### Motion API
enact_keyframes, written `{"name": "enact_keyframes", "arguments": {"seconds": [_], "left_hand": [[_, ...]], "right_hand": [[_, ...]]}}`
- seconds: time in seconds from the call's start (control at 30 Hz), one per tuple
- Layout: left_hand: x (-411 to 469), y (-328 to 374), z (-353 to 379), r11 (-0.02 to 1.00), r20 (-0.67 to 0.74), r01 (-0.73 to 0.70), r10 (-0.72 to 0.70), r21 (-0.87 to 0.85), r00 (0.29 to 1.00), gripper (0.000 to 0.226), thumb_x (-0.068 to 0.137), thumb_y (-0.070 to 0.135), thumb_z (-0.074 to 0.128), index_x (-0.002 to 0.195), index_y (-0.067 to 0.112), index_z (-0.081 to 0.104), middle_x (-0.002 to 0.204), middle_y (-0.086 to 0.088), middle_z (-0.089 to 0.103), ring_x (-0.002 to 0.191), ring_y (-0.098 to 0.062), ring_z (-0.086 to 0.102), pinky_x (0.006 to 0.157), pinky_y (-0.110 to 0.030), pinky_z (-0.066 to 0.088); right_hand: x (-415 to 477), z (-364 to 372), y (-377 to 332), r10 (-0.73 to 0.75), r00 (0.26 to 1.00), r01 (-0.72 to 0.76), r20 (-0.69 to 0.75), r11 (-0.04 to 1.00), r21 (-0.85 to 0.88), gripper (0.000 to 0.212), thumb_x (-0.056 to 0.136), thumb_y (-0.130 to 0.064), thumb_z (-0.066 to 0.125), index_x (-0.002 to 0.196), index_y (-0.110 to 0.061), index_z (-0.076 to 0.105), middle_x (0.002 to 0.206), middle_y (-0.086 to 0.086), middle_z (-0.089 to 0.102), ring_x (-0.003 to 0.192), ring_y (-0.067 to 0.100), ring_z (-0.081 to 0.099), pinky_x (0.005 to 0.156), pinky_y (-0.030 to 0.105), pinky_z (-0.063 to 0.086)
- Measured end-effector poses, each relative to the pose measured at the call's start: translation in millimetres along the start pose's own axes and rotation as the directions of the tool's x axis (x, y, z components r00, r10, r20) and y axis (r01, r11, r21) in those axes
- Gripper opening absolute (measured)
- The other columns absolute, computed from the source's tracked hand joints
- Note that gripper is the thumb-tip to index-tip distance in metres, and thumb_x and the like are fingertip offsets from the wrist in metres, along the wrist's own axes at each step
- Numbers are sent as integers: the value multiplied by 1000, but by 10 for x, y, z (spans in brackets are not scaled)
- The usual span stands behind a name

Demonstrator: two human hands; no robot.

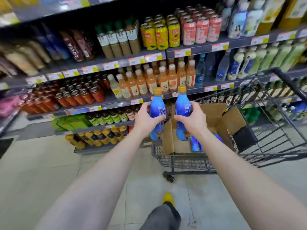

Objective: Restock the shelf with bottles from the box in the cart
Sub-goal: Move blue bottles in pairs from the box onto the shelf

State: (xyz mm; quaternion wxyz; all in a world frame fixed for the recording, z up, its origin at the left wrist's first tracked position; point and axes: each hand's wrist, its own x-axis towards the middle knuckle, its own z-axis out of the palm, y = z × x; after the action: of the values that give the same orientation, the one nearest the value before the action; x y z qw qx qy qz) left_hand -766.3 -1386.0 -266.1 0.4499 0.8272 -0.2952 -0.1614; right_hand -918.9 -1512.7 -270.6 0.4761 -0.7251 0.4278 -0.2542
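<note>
Your left hand [146, 116] grips one blue bottle [157, 107] round its middle, fingers curled about the label, and your right hand [193, 117] grips a second blue bottle [182, 105] the same way. Both bottles are upright, yellow caps on top, side by side but apart, held in the air over the left side of the open cardboard box [216, 117]. That box sits in the wire cart [274, 130], and more blue bottles [196, 144] lie on its bottom. Beyond your hands rises the shelf [116, 103], its tiers filled with drinks; orange juice bottles [149, 80] stand on the tier just behind the two caps. Your yellow shoe [169, 198] shows on the tiled floor [49, 163] below.
</note>
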Motion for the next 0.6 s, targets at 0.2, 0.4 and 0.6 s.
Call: {"name": "enact_keyframes", "arguments": {"seconds": [0.2,0.4,0.6], "left_hand": [[-326,131,-1016,999,-129,-31,36,41,991,70,73,29,93,131,19,56,109,8,65,90,2,63,68,-3,43],[-461,167,-2046,993,-272,-64,88,95,958,72,68,45,92,127,24,57,112,9,67,102,-13,65,89,-33,55],[-564,-88,-2989,995,-325,-67,89,78,942,67,71,39,92,126,21,57,112,8,67,93,-2,63,72,-15,49]], "right_hand": [[-375,367,-771,-161,986,159,43,986,51,77,69,-32,87,135,-24,48,124,-2,64,109,18,63,94,35,51],[-631,854,-1483,-304,948,294,94,950,104,75,72,-28,87,135,-22,47,118,-7,61,100,10,61,83,26,50],[-873,1568,-2080,-378,915,362,139,924,126,69,75,-23,86,134,-20,49,112,-8,60,98,12,62,82,29,54]]}}
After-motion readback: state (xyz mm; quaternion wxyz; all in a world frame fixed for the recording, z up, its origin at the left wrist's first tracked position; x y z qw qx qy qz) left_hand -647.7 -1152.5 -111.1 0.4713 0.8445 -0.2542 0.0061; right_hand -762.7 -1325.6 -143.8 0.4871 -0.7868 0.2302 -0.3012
